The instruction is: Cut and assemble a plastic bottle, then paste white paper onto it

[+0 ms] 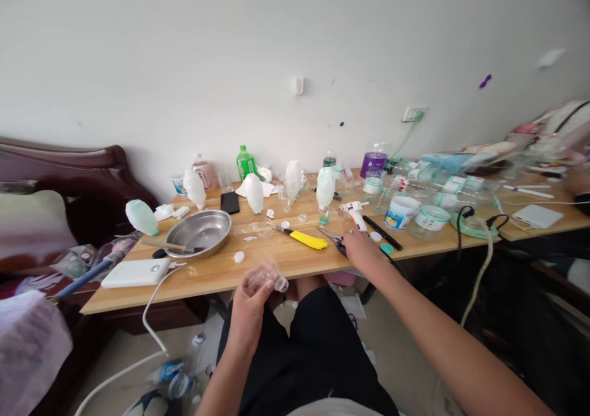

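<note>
My left hand (249, 302) is closed around a clear plastic bottle top (270, 276), held over my lap just below the table's front edge. My right hand (362, 250) reaches out over the wooden table (221, 274) and rests on the handles of a pair of scissors (332, 238); its fingers are curled over them. A yellow utility knife (305, 238) lies just left of the scissors. A white glue gun (356, 213) and a black marker (381, 232) lie just beyond the right hand.
A steel bowl (200, 231) with a stick, a white power bank (136, 273) with cable, a black phone (229, 202), several white-wrapped bottle shapes, a green bottle (244, 161), a purple bottle (372, 161), tubs and clear bottles crowd the table. A dark sofa (69, 182) stands left.
</note>
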{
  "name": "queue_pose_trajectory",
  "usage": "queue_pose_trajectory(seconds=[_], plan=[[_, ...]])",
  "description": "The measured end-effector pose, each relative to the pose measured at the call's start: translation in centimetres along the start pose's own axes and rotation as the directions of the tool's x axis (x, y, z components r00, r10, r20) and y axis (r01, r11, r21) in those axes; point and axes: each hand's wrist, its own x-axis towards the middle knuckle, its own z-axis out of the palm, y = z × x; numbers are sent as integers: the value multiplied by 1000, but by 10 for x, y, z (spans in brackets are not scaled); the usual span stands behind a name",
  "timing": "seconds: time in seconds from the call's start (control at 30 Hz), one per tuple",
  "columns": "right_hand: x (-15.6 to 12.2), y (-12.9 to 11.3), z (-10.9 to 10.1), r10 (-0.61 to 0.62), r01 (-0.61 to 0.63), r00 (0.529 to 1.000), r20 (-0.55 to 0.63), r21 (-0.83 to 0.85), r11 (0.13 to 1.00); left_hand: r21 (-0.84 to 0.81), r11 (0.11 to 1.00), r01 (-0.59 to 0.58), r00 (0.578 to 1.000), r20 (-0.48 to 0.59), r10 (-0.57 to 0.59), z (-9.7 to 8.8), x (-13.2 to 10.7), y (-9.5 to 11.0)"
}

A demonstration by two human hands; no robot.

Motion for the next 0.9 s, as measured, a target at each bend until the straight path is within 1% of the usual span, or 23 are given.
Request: queue_pose_trajectory(seconds=[0.03, 0.07, 0.1, 0.13, 0.17, 0.2, 0.23, 0.27, 0.3, 0.33, 0.37, 0.4, 0.43, 0.47, 0.5, 0.53, 0.63, 0.7, 0.8, 0.9], plan=[[-11, -6, 1, -32, 33, 999, -30, 28, 999, -8, 1000, 4, 1000, 8, -4, 2, -2, -1], [-24, -13, 4, -78, 83, 996, -52, 94, 992, -15, 1000, 9, 1000, 17, -9, 5, -5, -2], [-39, -22, 10, -131, 140, 990, -60, 178, 974, -21, 1000, 14, 999, 32, -14, 8, -9, -5], [-54, -30, 18, -196, 206, 979, -63, 285, 936, -24, 999, 22, 998, 60, -21, 11, -13, -8], [-69, -39, 27, -296, 280, 953, -68, 572, 771, -20, 999, 32, 994, 101, -30, 14, -18, -11], [-82, -47, 38, -355, 278, 932, -73, 772, 571, -6, 999, 42, 987, 153, -41, 17, -24, -13], [-93, -53, 48, -350, 249, 931, -101, 878, 409, 23, 999, 47, 975, 215, -51, 19, -30, -15], [-101, -57, 57, -321, 210, 940, -117, 939, 273, 66, 997, 43, 957, 285, -60, 20, -35, -16], [-106, -59, 64, -274, 173, 955, -119, 968, 183, 125, 992, 27, 933, 354, -70, 20, -38, -16], [-109, -59, 69, -213, 143, 970, -115, 982, 121, 197, 980, -12, 911, 406, -71, 19, -39, -13], [-109, -57, 72, -154, 119, 982, -107, 990, 73, 276, 959, -72, 900, 432, -56, 17, -37, -10], [-108, -54, 74, -100, 102, 990, -98, 994, 34, 355, 924, -144, 906, 423, -21, 14, -33, -5], [-106, -49, 74, -50, 93, 994, -93, 996, 2, 430, 877, -214, 925, 379, 40, 11, -25, 1], [-105, -44, 73, -3, 94, 996, -94, 995, -23, 494, 828, -266, 945, 304, 123, 9, -14, 7], [-103, -39, 73, 37, 98, 995, -96, 994, -42, 545, 784, -296, 954, 208, 216, 7, 0, 14], [-102, -35, 72, 67, 98, 993, -95, 994, -53, 569, 765, -303, 952, 145, 270, 6, 16, 20], [-102, -29, 74, 98, 80, 992, -75, 995, -54, 623, 713, -321, 923, 39, 382, 9, 65, 32], [-104, -29, 76, 83, 68, 994, -66, 997, -25, 675, 658, -333, 889, -8, 458, 16, 93, 35], [-108, -32, 77, 62, 73, 995, -73, 997, 7, 745, 580, -328, 846, -41, 531, 29, 123, 28], [-111, -32, 74, 81, 76, 994, -77, 997, 18, 780, 530, -331, 840, -12, 542, 38, 141, 14]])
